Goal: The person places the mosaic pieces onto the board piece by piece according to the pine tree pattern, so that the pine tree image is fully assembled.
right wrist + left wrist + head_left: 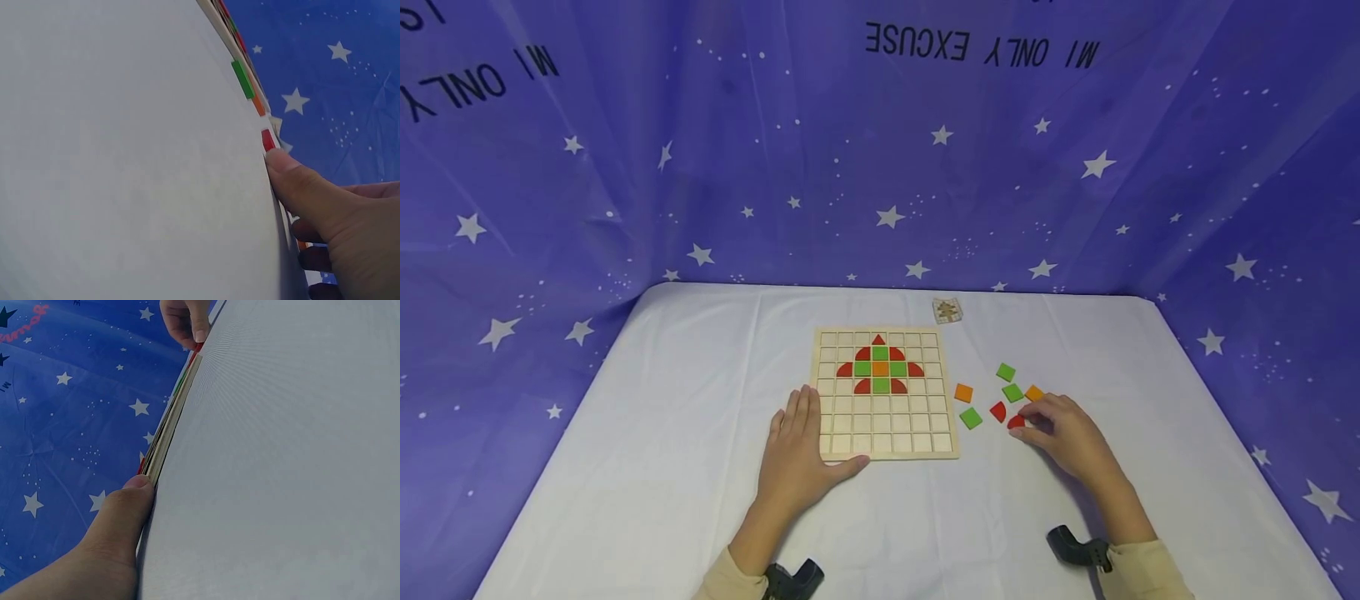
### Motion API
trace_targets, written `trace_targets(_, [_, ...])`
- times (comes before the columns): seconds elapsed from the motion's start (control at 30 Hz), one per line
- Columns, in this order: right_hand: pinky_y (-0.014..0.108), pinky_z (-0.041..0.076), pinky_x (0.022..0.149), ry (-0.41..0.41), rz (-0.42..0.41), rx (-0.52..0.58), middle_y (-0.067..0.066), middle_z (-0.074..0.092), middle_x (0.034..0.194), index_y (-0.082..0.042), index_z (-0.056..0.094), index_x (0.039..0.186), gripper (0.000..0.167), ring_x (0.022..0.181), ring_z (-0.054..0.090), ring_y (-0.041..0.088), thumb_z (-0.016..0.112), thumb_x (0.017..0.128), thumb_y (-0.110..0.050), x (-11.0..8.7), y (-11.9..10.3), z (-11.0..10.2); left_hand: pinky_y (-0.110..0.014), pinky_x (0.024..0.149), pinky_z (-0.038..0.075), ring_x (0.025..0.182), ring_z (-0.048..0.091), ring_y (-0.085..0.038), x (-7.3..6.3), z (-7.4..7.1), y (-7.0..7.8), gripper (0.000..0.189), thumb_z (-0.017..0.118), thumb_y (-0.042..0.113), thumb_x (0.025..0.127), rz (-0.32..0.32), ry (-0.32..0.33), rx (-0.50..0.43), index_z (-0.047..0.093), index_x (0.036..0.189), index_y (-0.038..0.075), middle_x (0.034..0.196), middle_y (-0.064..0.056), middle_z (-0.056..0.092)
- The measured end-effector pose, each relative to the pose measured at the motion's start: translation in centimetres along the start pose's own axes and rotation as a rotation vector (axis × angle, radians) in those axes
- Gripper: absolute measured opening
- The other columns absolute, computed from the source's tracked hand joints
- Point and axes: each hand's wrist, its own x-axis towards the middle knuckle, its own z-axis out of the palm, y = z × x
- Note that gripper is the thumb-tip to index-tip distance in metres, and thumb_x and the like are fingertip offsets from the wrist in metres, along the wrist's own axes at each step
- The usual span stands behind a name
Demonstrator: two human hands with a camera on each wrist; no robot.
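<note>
A wooden grid board (pixel 889 424) lies flat on the table, with red, green and orange tiles set in a tree-like shape in its upper squares. My left hand (pixel 795 462) rests along the board's left edge, fingers straight, its thumb at the front edge. To the right of the board, my right hand (pixel 1070 437) pinches a red quarter-circle tile (pixel 1016 422) between thumb and fingers, low at the tabletop. Another red quarter-circle tile (pixel 997 412) lies just beside it. In the right wrist view the thumb meets the red tile (pixel 268 140).
Loose green square tiles (pixel 971 418) and orange square tiles (pixel 964 392) lie between the board and my right hand. A small card with a tree picture (pixel 947 311) lies behind the board. White cloth (pixel 662 433) covers the table; a starry blue curtain (pixel 820 167) hangs around it.
</note>
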Motion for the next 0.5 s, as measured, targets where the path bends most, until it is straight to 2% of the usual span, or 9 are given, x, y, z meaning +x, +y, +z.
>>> trace_targets(0.13, [0.046, 0.053, 0.086, 0.049, -0.034, -0.044, -0.002, 0.063, 0.091, -0.014, 0.075, 0.1, 0.032, 0.091, 0.057, 0.019, 0.083, 0.079, -0.037, 0.0, -0.6, 0.3, -0.052, 0.123, 0.015, 0.156, 0.01, -0.031, 0.0, 0.0, 0.0, 0.132, 0.057, 0.089, 0.069, 0.001, 0.0, 0.005, 0.014, 0.158, 0.001, 0.167, -0.014, 0.012])
trace_targets(0.27, [0.04, 0.052, 0.079, 0.106, -0.091, -0.017, -0.005, 0.06, 0.087, -0.015, 0.073, 0.097, 0.031, 0.086, 0.054, 0.015, 0.083, 0.08, -0.038, 0.7, -2.0, 0.5, -0.052, 0.123, 0.015, 0.156, 0.01, -0.031, -0.1, -0.1, 0.0, 0.132, 0.057, 0.088, 0.069, 0.002, 0.002, 0.002, 0.014, 0.158, 0.001, 0.167, -0.014, 0.012])
trace_targets(0.5, [0.028, 0.047, 0.068, 0.128, -0.18, 0.046, -0.009, 0.059, 0.086, -0.018, 0.072, 0.098, 0.03, 0.079, 0.051, 0.007, 0.082, 0.08, -0.038, 2.8, -6.5, 1.2, -0.052, 0.124, 0.014, 0.156, 0.01, -0.031, -0.1, -0.1, 0.0, 0.132, 0.057, 0.088, 0.069, 0.002, 0.002, -0.004, 0.014, 0.158, 0.001, 0.167, -0.014, 0.012])
